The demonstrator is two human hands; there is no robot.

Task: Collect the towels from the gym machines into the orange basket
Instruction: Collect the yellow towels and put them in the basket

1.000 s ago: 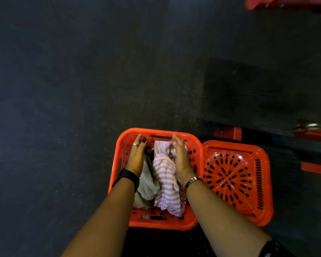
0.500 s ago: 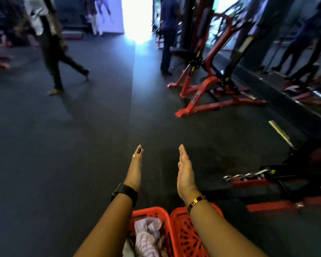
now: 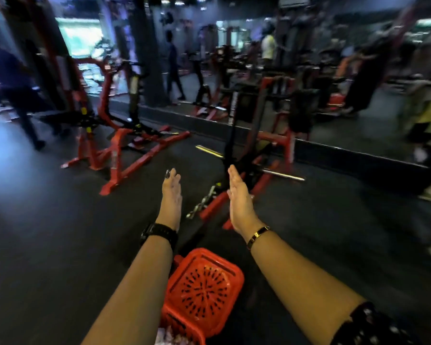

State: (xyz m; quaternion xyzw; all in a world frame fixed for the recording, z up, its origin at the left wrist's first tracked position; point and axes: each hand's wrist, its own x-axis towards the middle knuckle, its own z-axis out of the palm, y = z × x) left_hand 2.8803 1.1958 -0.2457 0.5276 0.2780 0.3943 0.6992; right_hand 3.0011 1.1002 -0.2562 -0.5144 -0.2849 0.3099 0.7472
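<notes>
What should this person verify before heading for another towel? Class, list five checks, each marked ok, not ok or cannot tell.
1. Left hand free: ok, fingers straight, empty.
2. Right hand free: ok, flat, empty.
3. Towel inside orange basket: ok.
4. Basket lid open: ok.
5. Towel lying on the red machine ahead: cannot tell, too blurred.

We log left grip (image 3: 171, 195) and right grip (image 3: 239, 197) held out ahead, fingers straight, palms facing, apart, holding nothing. Below, between the forearms, the orange basket (image 3: 184, 327) sits on the dark floor (image 3: 47, 245) with its perforated lid (image 3: 204, 287) open. A pale towel (image 3: 169, 338) shows inside. Red machines (image 3: 125, 145) beyond, blurred.
</notes>
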